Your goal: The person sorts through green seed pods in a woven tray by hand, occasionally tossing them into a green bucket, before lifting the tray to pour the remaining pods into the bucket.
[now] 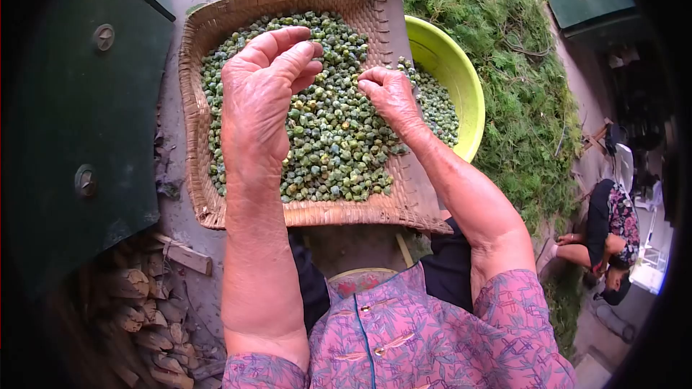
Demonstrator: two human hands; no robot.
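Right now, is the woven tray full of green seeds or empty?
Mostly full. Green seeds cover most of the woven tray, leaving bare weave only near its edges. Both hands hover over them.

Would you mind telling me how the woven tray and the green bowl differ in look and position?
The woven tray is tan, flat and roughly square with a low rim; the green bowl is bright lime, round, deep and smooth. The tray lies under both hands, the left hand and the right hand; the bowl sits at the right, partly hidden by the tray's edge. Both hold the same small green pods.
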